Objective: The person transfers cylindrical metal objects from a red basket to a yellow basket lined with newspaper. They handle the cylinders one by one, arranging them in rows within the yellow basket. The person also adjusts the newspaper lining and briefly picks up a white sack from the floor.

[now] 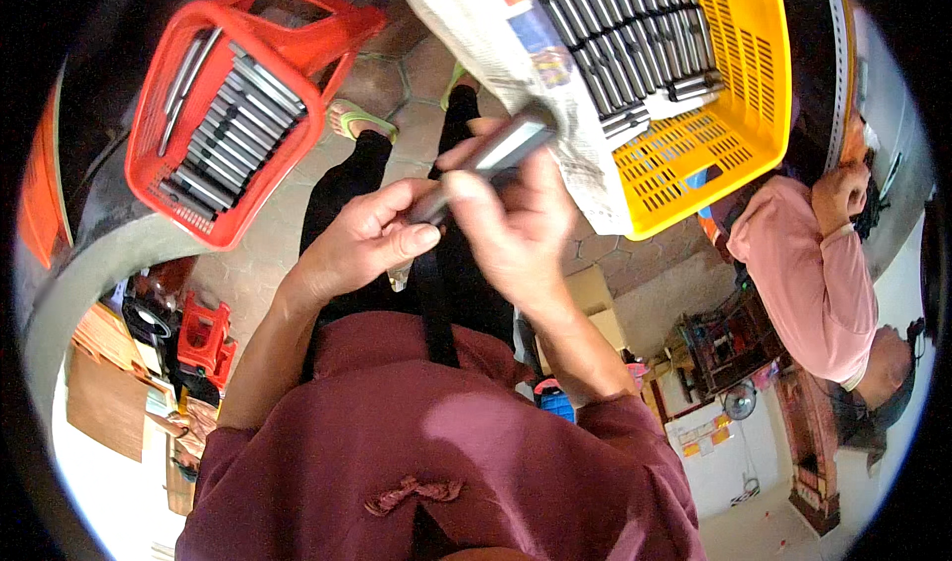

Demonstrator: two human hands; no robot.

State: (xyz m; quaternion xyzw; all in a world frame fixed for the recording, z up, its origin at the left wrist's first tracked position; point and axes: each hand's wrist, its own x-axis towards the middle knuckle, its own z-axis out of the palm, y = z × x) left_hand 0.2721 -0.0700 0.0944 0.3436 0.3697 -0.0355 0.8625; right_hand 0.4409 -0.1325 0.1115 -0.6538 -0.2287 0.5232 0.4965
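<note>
A short black-and-silver rod (514, 143) slants up and to the right between my hands, its far end smeared by motion. My right hand (521, 219) is closed round its middle, thumb on top. With thumb and fingers, my left hand (362, 242) pinches the dark lower end. Beyond my right hand stands a yellow basket (759, 85), lined with newspaper (585, 179). Rows of similar silver rods with black parts (635, 41) fill its far part. More such rods (243, 125) lie in a red basket (223, 232) at the far left.
A red plastic stool (342, 21) is beside the red basket. At the right, a person in a pink top (803, 274) is close to the yellow basket. My feet in green sandals (362, 122) are on the tiled floor. Another red stool (205, 338) stands at the left.
</note>
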